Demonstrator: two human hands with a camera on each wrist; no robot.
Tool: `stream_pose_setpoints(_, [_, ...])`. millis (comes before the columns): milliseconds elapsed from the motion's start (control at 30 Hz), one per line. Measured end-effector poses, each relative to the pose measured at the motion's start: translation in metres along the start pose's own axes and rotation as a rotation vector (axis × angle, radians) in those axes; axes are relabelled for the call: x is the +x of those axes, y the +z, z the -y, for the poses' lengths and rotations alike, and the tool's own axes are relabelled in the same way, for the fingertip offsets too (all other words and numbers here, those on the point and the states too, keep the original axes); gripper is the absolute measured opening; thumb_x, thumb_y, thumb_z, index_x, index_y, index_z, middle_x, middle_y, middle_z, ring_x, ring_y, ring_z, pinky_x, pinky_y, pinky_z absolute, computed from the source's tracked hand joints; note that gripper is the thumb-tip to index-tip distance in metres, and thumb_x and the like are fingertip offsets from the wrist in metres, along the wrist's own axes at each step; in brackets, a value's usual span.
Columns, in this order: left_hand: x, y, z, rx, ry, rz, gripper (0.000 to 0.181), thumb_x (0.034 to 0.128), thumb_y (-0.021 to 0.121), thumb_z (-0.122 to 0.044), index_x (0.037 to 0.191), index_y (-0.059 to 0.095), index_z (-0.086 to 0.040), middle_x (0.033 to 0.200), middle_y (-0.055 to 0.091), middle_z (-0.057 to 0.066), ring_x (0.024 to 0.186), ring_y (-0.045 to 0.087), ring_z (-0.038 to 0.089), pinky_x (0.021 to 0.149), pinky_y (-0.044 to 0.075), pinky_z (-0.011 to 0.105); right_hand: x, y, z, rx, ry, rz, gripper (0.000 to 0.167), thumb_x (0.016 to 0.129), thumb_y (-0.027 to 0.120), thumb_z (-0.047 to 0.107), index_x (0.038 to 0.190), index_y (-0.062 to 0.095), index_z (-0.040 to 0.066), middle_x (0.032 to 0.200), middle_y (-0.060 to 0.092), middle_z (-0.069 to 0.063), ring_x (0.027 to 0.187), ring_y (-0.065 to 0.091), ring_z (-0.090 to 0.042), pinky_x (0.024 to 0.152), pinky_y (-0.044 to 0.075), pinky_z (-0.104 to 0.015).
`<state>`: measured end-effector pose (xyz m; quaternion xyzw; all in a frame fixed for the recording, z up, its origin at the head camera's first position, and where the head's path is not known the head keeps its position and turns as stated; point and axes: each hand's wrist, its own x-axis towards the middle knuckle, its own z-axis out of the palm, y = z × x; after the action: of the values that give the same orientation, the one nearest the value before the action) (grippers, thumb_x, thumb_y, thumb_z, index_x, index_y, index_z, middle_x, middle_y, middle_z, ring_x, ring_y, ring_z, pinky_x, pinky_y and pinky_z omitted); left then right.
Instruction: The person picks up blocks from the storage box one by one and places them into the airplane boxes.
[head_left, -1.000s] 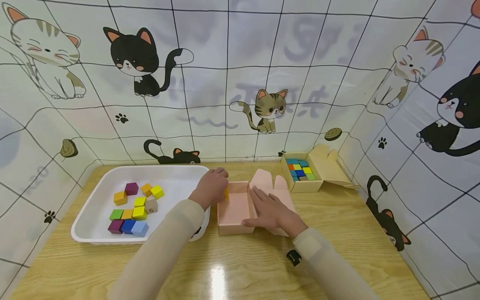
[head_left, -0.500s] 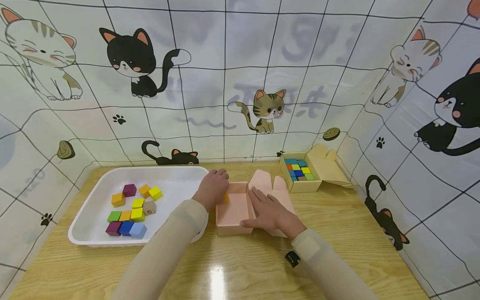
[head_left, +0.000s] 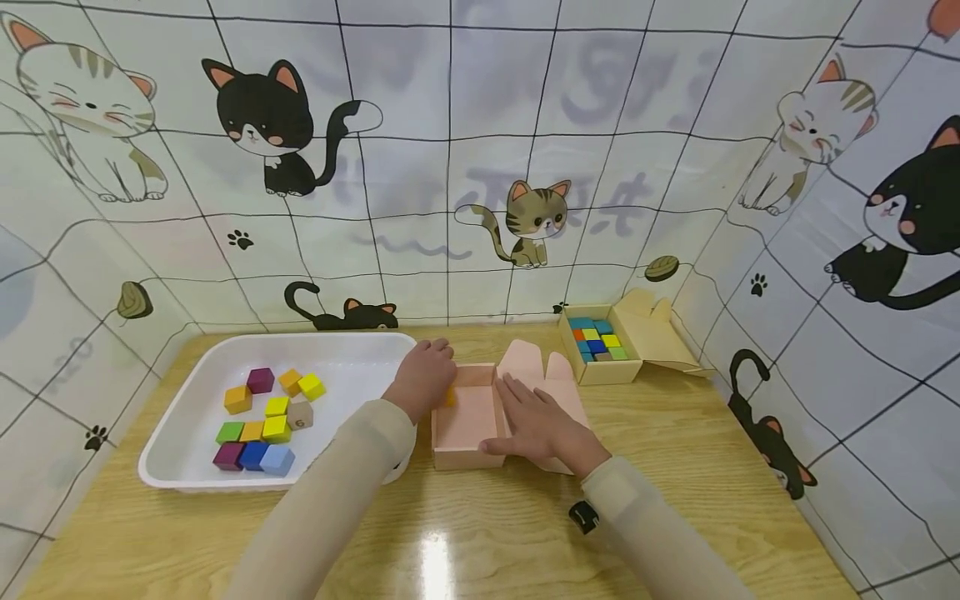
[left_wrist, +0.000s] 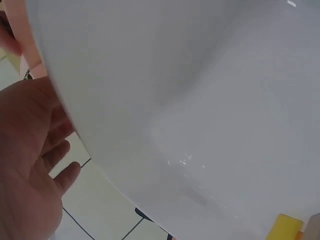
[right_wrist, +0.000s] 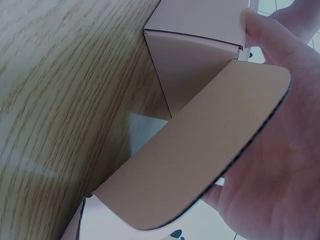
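My left hand [head_left: 422,379] is over the left wall of an open pink cardboard box [head_left: 468,459]. An orange block [head_left: 451,397] shows beneath its fingers, just inside that wall; the fingertips are hidden in the head view. In the left wrist view the left hand [left_wrist: 30,160] appears beyond the white tray's rim, some fingers loosely bent. My right hand [head_left: 542,425] rests with straight fingers on the box's right side and its folded-back lid [head_left: 566,400]. Its thumb touches the near right corner. A cardboard flap [right_wrist: 200,145] stands in front of the right palm [right_wrist: 280,145] in the right wrist view.
To the left stands a white tray [head_left: 172,417] with several coloured blocks and a numbered wooden cube [head_left: 301,415]. A yellow box [head_left: 611,374] at the back right has its lid [head_left: 660,337] open and coloured blocks inside. Cat-print cloth [head_left: 420,167] surrounds the wooden table [head_left: 675,467].
The view has shifted slightly. Both hands keep nearly the same places at the pink box, and the orange block stays under the left fingers.
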<state>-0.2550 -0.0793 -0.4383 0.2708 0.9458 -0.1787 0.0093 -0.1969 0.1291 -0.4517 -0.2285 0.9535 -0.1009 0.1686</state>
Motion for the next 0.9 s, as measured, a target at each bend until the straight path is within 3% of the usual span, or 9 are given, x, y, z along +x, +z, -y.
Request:
stream_pose_setpoints(167, [-0.014, -0.008, 0.024, -0.147, 0.018, -0.069, 0.016, 0.0898, 0.066, -0.026, 0.096, 0.074, -0.014, 0.123, 0.062, 0.001, 0.129, 0.047, 0.022, 0.110, 0.040, 0.044, 0.002, 0.001, -0.001, -0.006, 0.012, 0.005, 0.107, 0.083, 0.049, 0.075, 0.157, 0.008, 0.010, 0.166, 0.008, -0.009, 0.154, 0.010, -0.024, 0.123, 0.017, -0.051])
stream_pose_setpoints(300, [-0.033, -0.010, 0.056, -0.238, -0.024, -0.135, 0.018, 0.0888, 0.069, -0.027, 0.102, 0.073, -0.014, 0.125, 0.062, 0.004, 0.135, 0.044, 0.027, 0.112, 0.037, 0.049, 0.003, 0.001, -0.001, -0.007, 0.014, 0.010, 0.106, 0.084, 0.051, 0.073, 0.157, 0.008, 0.010, 0.166, 0.007, -0.008, 0.154, 0.009, -0.023, 0.123, 0.016, -0.051])
stream_pose_setpoints(400, [-0.051, -0.007, 0.079, -0.270, -0.075, -0.147, 0.021, 0.0877, 0.070, -0.026, 0.105, 0.073, -0.013, 0.126, 0.062, 0.007, 0.137, 0.042, 0.031, 0.112, 0.036, 0.051, 0.003, 0.001, -0.001, 0.003, 0.009, 0.016, 0.104, 0.085, 0.052, 0.070, 0.157, 0.007, 0.010, 0.166, 0.006, -0.009, 0.154, 0.008, -0.023, 0.124, 0.015, -0.052])
stream_pose_setpoints(700, [-0.095, 0.013, 0.135, -0.342, -0.244, -0.092, 0.028, 0.0861, 0.072, -0.023, 0.109, 0.072, -0.007, 0.125, 0.063, 0.013, 0.131, 0.043, 0.038, 0.111, 0.033, 0.058, 0.006, -0.006, 0.000, 0.022, 0.024, 0.036, 0.107, 0.084, 0.052, 0.072, 0.157, 0.006, 0.010, 0.166, 0.005, -0.008, 0.154, 0.007, -0.024, 0.124, 0.013, -0.050])
stream_pose_setpoints(900, [-0.105, 0.028, 0.156, -0.391, -0.328, -0.055, 0.029, 0.0882, 0.068, -0.023, 0.110, 0.072, -0.006, 0.128, 0.061, 0.016, 0.130, 0.043, 0.040, 0.110, 0.032, 0.062, 0.007, -0.005, 0.002, 0.044, 0.019, 0.038, 0.106, 0.084, 0.054, 0.069, 0.157, 0.007, 0.009, 0.166, 0.005, -0.009, 0.154, 0.007, -0.025, 0.124, 0.013, -0.051])
